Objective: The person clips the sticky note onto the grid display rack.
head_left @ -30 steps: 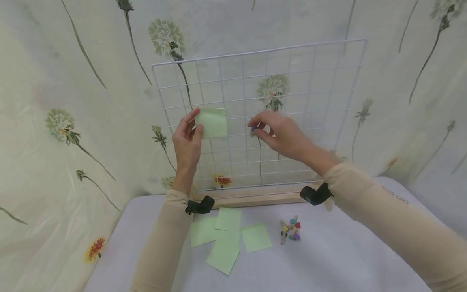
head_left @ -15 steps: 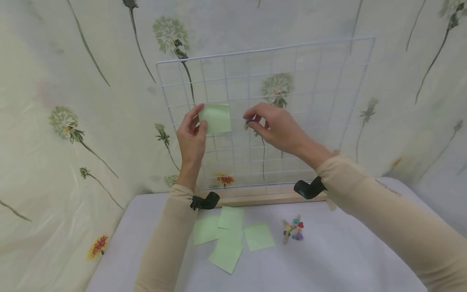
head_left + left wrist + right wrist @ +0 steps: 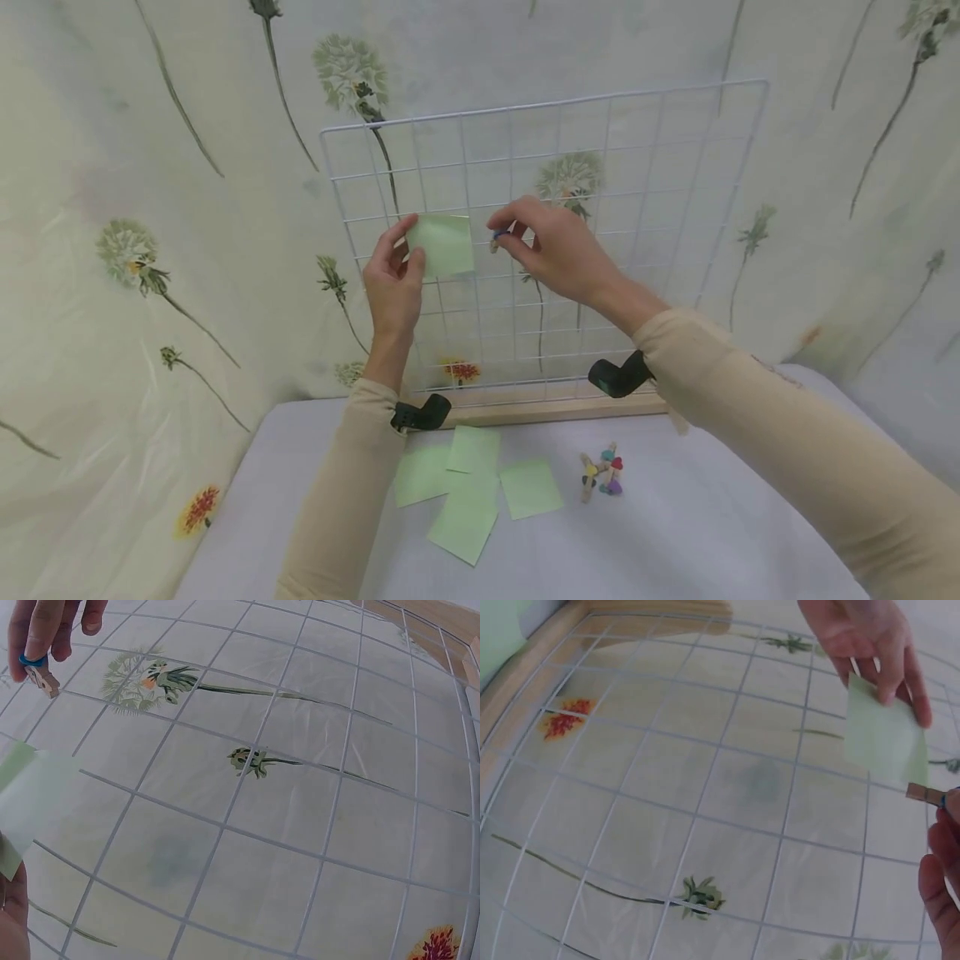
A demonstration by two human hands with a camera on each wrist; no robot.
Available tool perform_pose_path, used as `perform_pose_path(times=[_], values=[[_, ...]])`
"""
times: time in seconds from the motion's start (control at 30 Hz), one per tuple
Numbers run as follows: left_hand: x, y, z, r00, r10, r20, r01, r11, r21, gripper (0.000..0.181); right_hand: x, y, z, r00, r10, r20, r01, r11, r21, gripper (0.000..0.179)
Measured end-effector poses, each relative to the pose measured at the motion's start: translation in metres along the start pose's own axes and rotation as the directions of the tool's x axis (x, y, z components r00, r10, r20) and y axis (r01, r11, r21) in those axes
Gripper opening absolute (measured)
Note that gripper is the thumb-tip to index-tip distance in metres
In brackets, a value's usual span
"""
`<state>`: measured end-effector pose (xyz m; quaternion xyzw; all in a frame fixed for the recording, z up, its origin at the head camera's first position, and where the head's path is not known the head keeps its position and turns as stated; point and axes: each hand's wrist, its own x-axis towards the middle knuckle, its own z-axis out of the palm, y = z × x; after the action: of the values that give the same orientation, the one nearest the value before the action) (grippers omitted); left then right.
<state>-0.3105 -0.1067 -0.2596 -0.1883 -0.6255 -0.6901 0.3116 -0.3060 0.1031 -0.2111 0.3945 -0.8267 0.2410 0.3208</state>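
A square of pale green paper [image 3: 442, 245] is pinched by its left edge between the thumb and fingers of my left hand [image 3: 394, 279], in front of the white wire grid [image 3: 540, 333]. To the right of the paper, my right hand [image 3: 558, 250] pinches a small wooden clothespin [image 3: 925, 794] with a blue decoration on it. In the left wrist view the clothespin's wooden tip points toward the paper, a short way apart from it. The right wrist view shows that tip close by the paper's corner.
Several green paper squares [image 3: 465, 521] lie overlapping on the white-covered table [image 3: 600, 558]. Right of them is a small pile of clothespins [image 3: 602, 472] with coloured decorations. A wooden base [image 3: 555, 410] holds the grid upright before a flower-printed curtain [image 3: 187, 250].
My right hand has moved left and slightly up with the clothespin, nearing the paper. The left hand still holds the paper in about the same place on the grid.
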Motion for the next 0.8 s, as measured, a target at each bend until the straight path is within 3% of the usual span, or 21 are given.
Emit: perform_pose_path(times=[0.47, 0.8], values=[[0.0, -0.003, 0.004, 1.0, 0.004, -0.025, -0.004, 0.999, -0.039, 0.039, 0.018, -0.015, 0.007, 0.999, 0.035, 0.01, -0.035, 0.998, 0.043, 0.019], [-0.001, -0.003, 0.007, 0.999, 0.002, -0.052, -0.004, 0.999, -0.043, 0.037, 0.029, -0.013, 0.011, 1.0, 0.02, -0.012, -0.02, 1.0, 0.01, 0.017]])
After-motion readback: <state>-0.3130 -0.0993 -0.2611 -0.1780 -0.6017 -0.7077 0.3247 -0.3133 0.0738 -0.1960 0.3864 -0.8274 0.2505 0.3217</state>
